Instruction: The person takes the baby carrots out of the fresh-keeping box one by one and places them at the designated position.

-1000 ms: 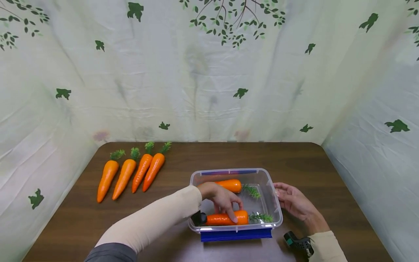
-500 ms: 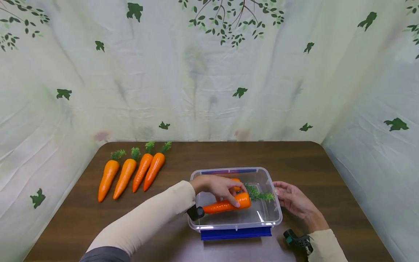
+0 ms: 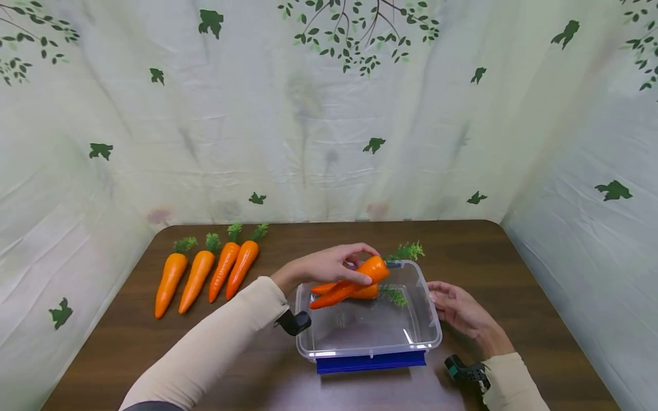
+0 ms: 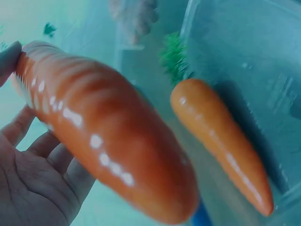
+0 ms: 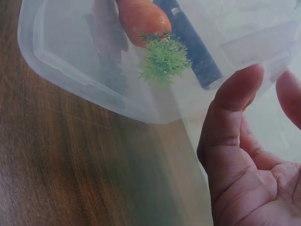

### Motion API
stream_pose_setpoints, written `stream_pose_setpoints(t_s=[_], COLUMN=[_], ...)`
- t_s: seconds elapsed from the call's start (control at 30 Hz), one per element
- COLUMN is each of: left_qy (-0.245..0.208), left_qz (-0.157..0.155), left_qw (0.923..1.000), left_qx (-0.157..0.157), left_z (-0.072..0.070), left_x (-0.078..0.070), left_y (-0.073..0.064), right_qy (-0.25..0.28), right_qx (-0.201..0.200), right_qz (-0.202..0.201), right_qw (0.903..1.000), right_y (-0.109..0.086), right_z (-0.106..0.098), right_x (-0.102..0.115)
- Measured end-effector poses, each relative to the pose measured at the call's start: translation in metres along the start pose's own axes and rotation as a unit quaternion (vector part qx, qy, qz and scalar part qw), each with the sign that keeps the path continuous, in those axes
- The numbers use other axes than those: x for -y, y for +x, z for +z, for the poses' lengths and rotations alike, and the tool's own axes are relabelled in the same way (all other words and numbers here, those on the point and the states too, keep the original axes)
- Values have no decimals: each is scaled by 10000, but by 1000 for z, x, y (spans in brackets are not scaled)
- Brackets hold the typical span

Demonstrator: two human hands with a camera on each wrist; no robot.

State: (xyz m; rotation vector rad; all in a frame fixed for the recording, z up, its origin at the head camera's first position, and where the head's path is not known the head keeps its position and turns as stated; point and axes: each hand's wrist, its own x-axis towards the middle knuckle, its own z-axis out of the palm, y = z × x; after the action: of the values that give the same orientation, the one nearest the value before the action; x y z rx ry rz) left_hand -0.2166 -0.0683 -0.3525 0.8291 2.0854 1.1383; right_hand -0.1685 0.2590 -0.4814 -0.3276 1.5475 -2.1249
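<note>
My left hand (image 3: 329, 266) grips an orange carrot (image 3: 377, 269) near its thick end, thumb on the near side. This carrot hangs over the back of a clear plastic box (image 3: 377, 352), tip toward the left and green top past the back rim. Below it, a second carrot (image 3: 366, 293) lies in the box along the back wall, partly hidden by the held one; the left wrist view shows both carrots apart. At the box's right wall, the fingertips of my right hand (image 3: 468, 314) touch the rim with relaxed fingers.
Several more carrots, one of them here (image 3: 169, 283), lie side by side at the back left of the brown wooden table (image 3: 452, 245). A blue latch flap (image 3: 371, 362) hangs from the box's front. A pale curtain (image 3: 247, 114) with leaf prints surrounds the table.
My left hand has lifted the front carrot from the box floor and carried it up and backward over the other carrot. My right hand has stayed at the box's right rim.
</note>
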Motion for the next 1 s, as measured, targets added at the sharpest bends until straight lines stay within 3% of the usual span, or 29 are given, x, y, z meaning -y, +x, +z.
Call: stream_pose_setpoints(t_s=[0.2,0.4,0.57,0.8,1.0], left_qy=[-434,-842,-810,-813,-659], left_qz=[186,136,-35,-556,-999], left_qw=[9963,9871,9784,9556,9353], left_qx=[-714,-1352,-1902,-2778,-3331], left_z=[-23,-46,-66,-87,-93], left_x=[1,6,18,56,91], left_y=[-16,-34,-51,-71,-85], right_qy=[-25,17,40,198,232], right_qx=[-165,-192,-110,-14,-2], right_qz=[102,165,134,85,108], right_qw=[9998,9997,9998,9998,9997], right_y=[-2,-4,-5,-2,-1], right_z=[-2,-5,-4,-3,-1], right_x=[-1,-2,-2,0,1])
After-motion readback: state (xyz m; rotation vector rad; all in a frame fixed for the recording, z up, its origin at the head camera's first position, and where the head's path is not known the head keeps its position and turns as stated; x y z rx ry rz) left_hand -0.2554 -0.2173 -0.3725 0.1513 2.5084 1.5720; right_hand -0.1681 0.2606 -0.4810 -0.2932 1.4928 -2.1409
